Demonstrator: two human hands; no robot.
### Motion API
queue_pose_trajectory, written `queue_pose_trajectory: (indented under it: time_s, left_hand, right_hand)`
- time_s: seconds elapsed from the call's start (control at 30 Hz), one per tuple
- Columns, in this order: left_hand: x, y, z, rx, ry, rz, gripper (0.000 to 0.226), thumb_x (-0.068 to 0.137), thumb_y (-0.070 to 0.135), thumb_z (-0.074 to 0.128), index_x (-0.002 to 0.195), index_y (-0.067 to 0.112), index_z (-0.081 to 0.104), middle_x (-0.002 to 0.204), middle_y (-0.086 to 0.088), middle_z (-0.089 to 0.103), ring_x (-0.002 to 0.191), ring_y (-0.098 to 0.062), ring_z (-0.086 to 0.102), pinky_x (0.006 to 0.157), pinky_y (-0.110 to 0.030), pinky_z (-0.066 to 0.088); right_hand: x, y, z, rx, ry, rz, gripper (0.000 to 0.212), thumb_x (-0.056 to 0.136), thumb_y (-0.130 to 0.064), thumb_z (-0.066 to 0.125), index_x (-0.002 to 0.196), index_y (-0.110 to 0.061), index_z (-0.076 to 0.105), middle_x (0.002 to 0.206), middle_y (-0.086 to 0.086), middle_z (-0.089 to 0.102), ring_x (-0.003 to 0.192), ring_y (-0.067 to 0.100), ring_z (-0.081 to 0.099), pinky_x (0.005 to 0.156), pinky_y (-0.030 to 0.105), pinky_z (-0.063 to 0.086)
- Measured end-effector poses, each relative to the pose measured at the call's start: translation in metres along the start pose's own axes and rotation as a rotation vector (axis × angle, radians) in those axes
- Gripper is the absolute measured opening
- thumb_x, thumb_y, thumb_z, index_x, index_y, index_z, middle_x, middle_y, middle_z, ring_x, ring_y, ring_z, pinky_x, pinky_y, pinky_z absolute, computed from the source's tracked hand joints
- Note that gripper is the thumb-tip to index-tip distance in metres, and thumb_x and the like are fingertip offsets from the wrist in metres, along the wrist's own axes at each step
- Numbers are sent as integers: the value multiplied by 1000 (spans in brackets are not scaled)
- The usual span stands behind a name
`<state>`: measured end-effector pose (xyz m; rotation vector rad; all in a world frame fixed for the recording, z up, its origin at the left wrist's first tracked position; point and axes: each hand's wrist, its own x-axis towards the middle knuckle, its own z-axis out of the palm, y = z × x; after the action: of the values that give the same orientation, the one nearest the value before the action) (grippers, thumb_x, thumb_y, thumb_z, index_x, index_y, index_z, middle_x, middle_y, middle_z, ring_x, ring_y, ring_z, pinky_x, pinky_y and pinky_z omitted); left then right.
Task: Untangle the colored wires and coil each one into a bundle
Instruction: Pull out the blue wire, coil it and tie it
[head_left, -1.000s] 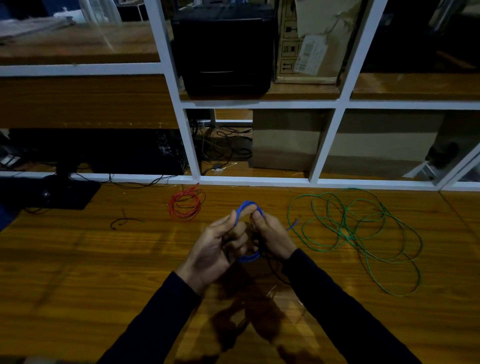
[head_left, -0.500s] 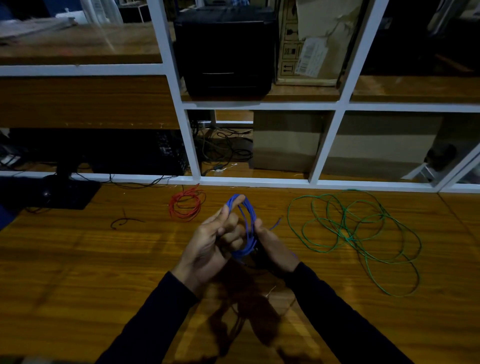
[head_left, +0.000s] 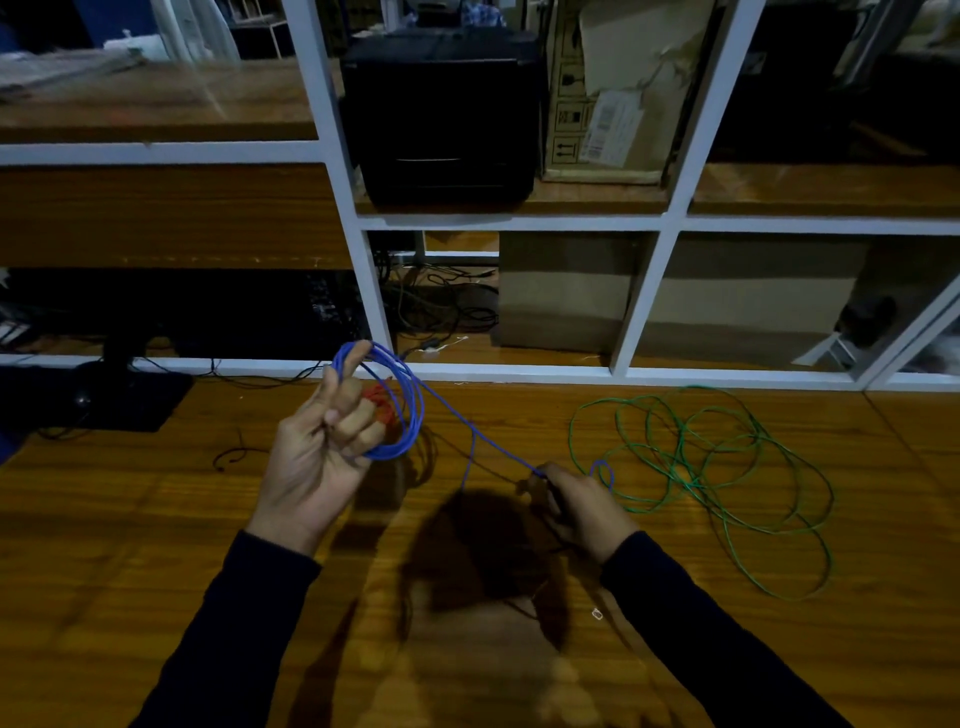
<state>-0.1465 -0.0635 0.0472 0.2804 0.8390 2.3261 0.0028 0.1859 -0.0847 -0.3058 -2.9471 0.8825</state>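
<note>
black printer (head_left: 441, 114) beside cardboard box (head_left: 608, 93)

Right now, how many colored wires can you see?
3. The blue wire is looped in the left hand, its tail pinched by the right hand. The red wire peeks behind those loops. The green wire lies on the table's right.

Cardboard box (head_left: 613, 93) — handling symbols, barcode label — no legible text.

Dim, warm light from above; dark shadows pool on the table (head_left: 156, 519) beneath the hands; shelves (head_left: 332, 156) bow at the edges; top-left corner perhaps slightly blurred.
</note>
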Motion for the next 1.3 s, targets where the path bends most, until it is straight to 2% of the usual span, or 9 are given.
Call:
queue_pose_trajectory:
  time_s: [0.23,0.4,0.6,0.7,0.8,0.97,1.1,1.2,1.3]
  left_hand:
    - [0,6,-3,-19,0,22,44,111,23,30,149,6,40,63,8,29,50,-5,17,46,-19,19]
    - [-2,6,-1,14,29,25,43,109,24,33,147,7,44,64,7,26,51,-5,15,48,-20,16]
    - [-2,0,-3,51,51,23,43,109,25,34,146,8,47,63,8,28,52,-6,13,50,-22,14]
    - [-4,-3,-5,55,56,15,42,109,26,34,145,9,49,65,7,23,52,-6,14,48,-21,16]
    - [-7,-8,-6,46,60,-1,42,108,26,36,145,10,49,69,6,17,52,-6,15,46,-20,18]
    - [-10,-19,-12,34,35,-32,43,108,25,33,146,10,47,62,8,28,50,-6,15,46,-22,16]
    - [-18,-35,-6,9,70,-40,43,107,23,35,145,11,48,58,7,28,49,-6,14,42,-19,19]
    - [-21,-46,1,-13,90,-40,43,105,22,35,144,10,49,55,7,30,48,-6,13,40,-19,19]
    - [-23,-50,3,-44,77,-42,44,101,23,43,142,10,51,55,7,29,48,-6,12,41,-19,18]
  right_hand:
    - [-7,11,0,-450,270,-48,26,87,-35,55,111,-27,62,125,5,56,123,29,50,110,56,19]
    - [-6,18,-5,-183,291,140,40,82,-14,65,120,-24,57,150,11,26,137,37,32,105,52,44]
    - [-6,22,-15,32,396,228,42,84,1,67,121,-11,52,135,13,35,97,17,60,86,36,58]
    - [-6,19,-22,245,397,286,46,84,17,58,120,-11,49,128,3,40,85,-14,56,90,3,43]
    - [-3,12,-27,551,386,328,52,83,30,45,113,-13,42,116,0,51,91,-21,60,92,12,50]
    - [1,8,-40,900,367,315,48,89,28,39,130,3,33,119,7,53,80,-9,69,62,10,53]
    - [3,10,-34,864,341,348,36,100,-3,48,132,-10,32,111,10,66,68,22,74,50,28,56]
    - [6,2,-24,760,412,417,30,97,-12,58,118,-11,37,81,5,61,53,23,62,45,33,50]
    - [9,-1,-15,536,544,490,24,94,-22,63,109,-15,45,78,1,58,66,21,57,58,32,45]
